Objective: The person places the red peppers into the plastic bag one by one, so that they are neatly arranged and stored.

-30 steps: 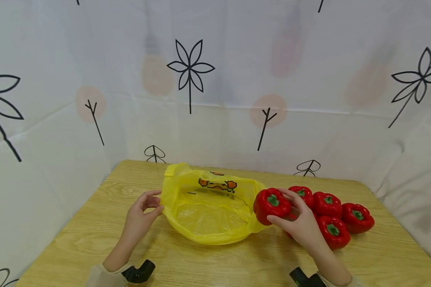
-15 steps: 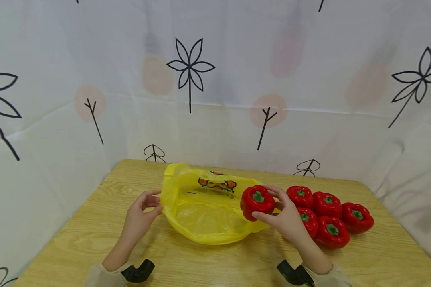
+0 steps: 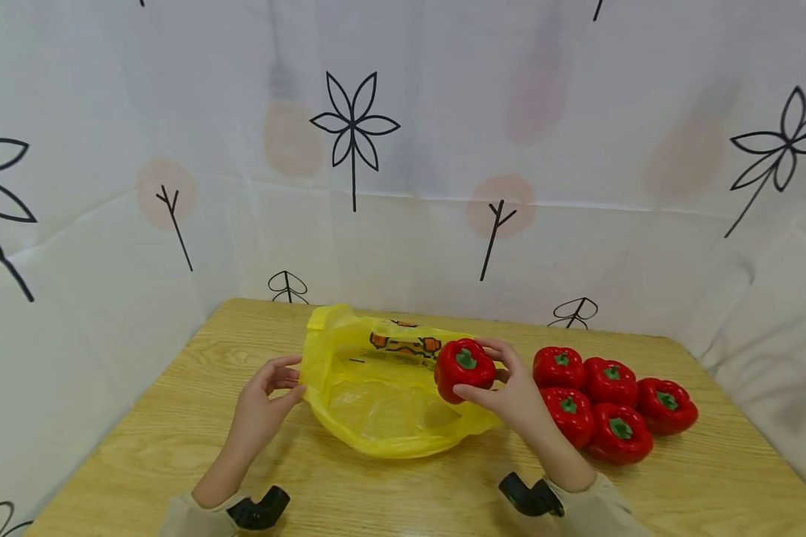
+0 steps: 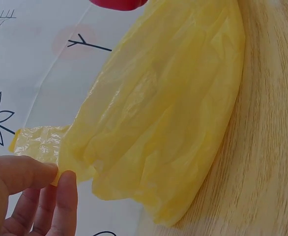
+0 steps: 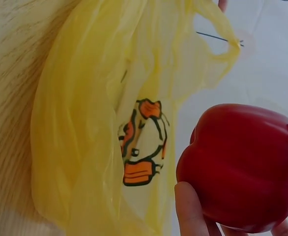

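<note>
A yellow plastic bag (image 3: 383, 425) with an orange and black print lies on the table, its mouth spread wide towards me. My left hand (image 3: 266, 395) pinches the bag's left edge between thumb and fingers, as the left wrist view (image 4: 41, 191) also shows. In my right hand (image 3: 510, 388) is a red bell pepper (image 3: 453, 373) with a green stem, gripped between thumb and fingers. The pepper overlaps the right part of the bag's mouth in the head view. From the right wrist, the pepper (image 5: 237, 167) appears beside the bag (image 5: 80, 128).
Several more red bell peppers (image 3: 611, 382) sit grouped on the wooden table (image 3: 403, 500) to the right, just beyond my right forearm. A white patterned cloth (image 3: 416, 246) hangs behind the table and along its sides.
My right hand has carried the bell pepper leftward from beside the pepper group to over the right side of the bag's mouth. The left hand and the bag have stayed in place.
</note>
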`<state>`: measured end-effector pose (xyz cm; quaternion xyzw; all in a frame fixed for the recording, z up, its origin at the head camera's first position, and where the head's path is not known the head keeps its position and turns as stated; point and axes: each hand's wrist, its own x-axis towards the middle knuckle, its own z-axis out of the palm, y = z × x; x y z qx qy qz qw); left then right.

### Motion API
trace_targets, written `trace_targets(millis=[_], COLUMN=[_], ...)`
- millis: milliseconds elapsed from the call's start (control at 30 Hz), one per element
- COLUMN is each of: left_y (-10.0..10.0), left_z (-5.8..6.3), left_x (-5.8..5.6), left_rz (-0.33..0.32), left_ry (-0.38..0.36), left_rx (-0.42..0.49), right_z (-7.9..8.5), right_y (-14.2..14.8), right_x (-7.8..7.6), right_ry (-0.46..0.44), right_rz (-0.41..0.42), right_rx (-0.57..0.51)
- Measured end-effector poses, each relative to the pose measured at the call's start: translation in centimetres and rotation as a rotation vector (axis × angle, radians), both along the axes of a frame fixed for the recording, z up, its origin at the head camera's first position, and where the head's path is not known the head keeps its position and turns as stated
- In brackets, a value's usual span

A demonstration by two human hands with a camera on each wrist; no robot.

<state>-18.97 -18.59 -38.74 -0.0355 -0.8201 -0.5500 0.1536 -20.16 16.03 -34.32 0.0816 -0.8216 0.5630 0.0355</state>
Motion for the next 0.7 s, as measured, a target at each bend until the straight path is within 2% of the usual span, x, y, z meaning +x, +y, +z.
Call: trace_targets(millis=[167, 467, 700], left_y=[0.0, 0.1, 0.1], left_z=[0.0, -0.2, -0.3], left_x=[0.0, -0.1, -0.1], left_rz=[0.0, 0.001, 0.0], left_ry=[0.0, 0.012, 0.022], left_rx=[0.0, -0.005, -0.007], right_z=[0.0, 0.1, 0.0], right_y=[-0.7, -1.7, -2.7], right_x=[-0.5, -1.3, -1.9], right_ry=[-0.013, -0.001, -0.026], right_rz=[0.011, 0.008, 0.008], right_rx=[-0.021, 0.005, 0.003])
